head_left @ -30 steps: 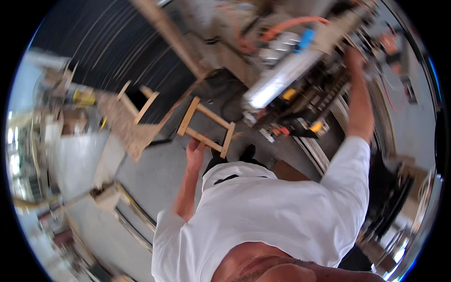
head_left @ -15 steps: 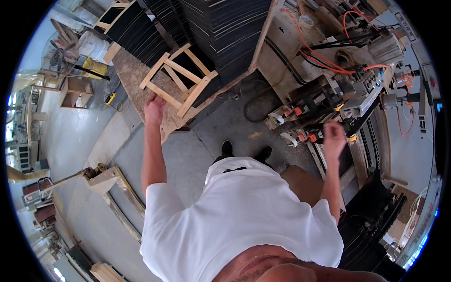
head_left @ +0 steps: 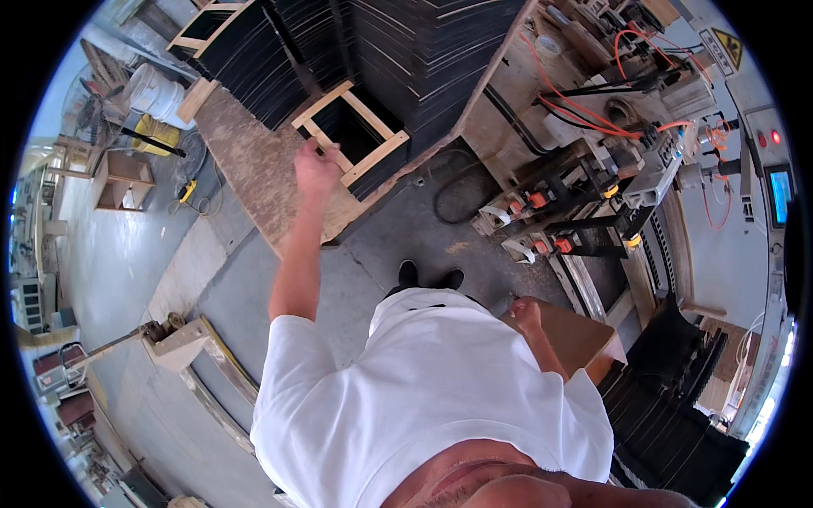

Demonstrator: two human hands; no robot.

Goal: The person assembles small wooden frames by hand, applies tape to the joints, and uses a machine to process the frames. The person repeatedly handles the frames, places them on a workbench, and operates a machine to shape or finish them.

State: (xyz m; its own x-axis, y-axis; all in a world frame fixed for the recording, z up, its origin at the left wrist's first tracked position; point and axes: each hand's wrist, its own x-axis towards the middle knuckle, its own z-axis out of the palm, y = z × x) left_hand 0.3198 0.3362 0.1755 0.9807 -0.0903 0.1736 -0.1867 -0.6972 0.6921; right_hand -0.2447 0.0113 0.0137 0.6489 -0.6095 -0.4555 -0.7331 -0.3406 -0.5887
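A pale wooden frame [head_left: 370, 118] with a crossbar lies on top of a stack of thin black-edged frames, at the near end of a worn board. At its left rail is my left hand [head_left: 317, 166], fingers curled against the wood. My right hand [head_left: 525, 314] hangs low near my right hip, above a brown box or panel [head_left: 576, 334]. Its fingers are closed, and whatever they may hold is too small to make out.
Tall black stacks [head_left: 406, 59] rise behind the frame on the worn board [head_left: 246, 161]. To the right stands a machine with clamps [head_left: 542, 212] and orange hoses [head_left: 593, 125]. A black stack [head_left: 669, 432] sits at the lower right, a yellow bucket [head_left: 157, 135] at the far left.
The wooden frame has gone from tilted to lying level on the stack. My left hand has moved right along with it. My right hand has come down from beside the machine to near my hip.
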